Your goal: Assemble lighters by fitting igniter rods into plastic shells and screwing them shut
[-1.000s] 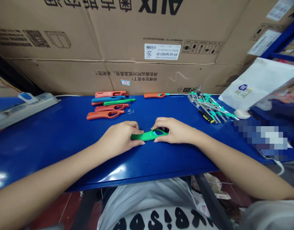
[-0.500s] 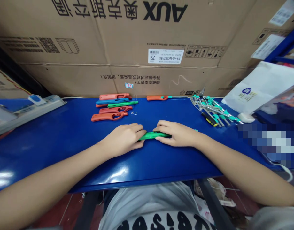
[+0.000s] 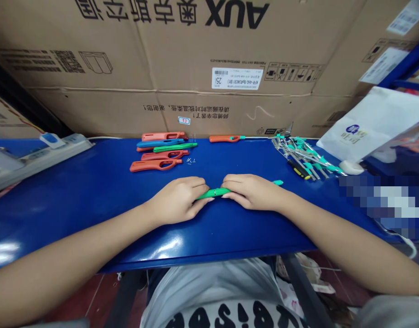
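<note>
Green lighter (image 3: 214, 192) lies just above or on the blue table (image 3: 196, 241), directly between the hands, its long axis running left to right with the right end slightly farther from the body. At its left end, the left hand (image 3: 182, 196) pinches it between thumb and fingers; only the middle stretch shows. Farther right, the right hand (image 3: 248, 191) is closed around the other part. Neither hand is nearer. Past the right wrist, a teal tip (image 3: 278, 182) shows; its join is hidden.
</note>
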Motion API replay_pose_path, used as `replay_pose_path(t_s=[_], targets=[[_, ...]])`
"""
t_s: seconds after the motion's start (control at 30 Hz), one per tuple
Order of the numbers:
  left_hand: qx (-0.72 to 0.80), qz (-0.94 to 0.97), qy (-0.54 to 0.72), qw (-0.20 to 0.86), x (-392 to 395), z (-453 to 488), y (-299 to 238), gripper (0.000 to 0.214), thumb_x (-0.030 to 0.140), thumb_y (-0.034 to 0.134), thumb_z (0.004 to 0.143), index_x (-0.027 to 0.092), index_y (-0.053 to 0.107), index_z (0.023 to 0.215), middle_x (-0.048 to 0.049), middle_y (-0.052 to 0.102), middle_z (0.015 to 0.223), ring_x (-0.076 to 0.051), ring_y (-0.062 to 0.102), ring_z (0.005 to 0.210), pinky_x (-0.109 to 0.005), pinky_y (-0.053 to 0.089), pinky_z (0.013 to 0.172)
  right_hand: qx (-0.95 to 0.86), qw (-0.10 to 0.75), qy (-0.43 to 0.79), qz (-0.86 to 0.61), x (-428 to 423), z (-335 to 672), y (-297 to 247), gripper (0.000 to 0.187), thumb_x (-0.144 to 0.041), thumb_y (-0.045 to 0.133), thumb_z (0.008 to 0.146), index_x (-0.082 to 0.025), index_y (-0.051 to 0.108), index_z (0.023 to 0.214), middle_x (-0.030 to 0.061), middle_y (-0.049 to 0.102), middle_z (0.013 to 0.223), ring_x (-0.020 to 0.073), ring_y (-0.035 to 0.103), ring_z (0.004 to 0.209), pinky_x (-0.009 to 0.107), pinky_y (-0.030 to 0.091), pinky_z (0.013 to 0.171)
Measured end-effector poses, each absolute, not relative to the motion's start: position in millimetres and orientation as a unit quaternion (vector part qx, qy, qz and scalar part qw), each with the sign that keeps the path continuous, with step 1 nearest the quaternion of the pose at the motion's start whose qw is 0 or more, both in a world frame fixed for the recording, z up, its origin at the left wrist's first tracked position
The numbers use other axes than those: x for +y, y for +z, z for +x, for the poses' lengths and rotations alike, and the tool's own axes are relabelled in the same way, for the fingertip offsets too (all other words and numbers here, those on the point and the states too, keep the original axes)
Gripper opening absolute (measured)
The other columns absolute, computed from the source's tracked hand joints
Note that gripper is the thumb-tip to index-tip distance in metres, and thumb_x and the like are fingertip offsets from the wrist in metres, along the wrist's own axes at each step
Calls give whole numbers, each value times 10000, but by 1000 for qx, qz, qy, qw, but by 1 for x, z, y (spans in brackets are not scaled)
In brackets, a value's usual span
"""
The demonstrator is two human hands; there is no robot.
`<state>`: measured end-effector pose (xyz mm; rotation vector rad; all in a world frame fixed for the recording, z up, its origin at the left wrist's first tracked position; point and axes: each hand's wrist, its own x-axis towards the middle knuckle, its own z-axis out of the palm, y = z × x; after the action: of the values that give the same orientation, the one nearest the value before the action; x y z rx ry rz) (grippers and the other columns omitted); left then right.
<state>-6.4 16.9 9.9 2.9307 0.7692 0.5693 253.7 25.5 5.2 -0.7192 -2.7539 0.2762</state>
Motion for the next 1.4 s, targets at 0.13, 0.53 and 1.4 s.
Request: replay_pose_path(t_s=[0.13, 0.53, 1.4], targets=[[253, 947, 189, 58, 23, -8, 9, 289, 299, 506, 1037, 120, 711, 940, -53, 646, 819, -170, 611, 741, -275, 475, 689, -943, 140, 111, -281, 31, 255, 6, 315, -378, 472, 1052, -150, 681, 1116, 102, 686, 1050, 217, 665, 933, 327, 526, 811], [221, 932, 285, 37, 41, -23, 17, 236, 322, 610, 1000, 117, 710, 1061, -80, 722, 937, -171, 671, 818, -273, 526, 792, -929, 208, 58, -300, 40, 277, 17, 280, -366, 508, 1038, -155, 691, 1057, 81, 747, 961, 206, 685, 849, 301, 489, 760], [333, 874, 199, 294, 4, 2, 24, 305, 405, 550, 1009, 202, 694, 1185, -62, 728, 1069, -207, 665, 959, -305, 498, 858, -945, 152, 52, -283, 24, 261, 20, 377, -454, 457, 1055, -224, 650, 1283, 56, 728, 1048, 180, 675, 878, 273, 427, 677]])
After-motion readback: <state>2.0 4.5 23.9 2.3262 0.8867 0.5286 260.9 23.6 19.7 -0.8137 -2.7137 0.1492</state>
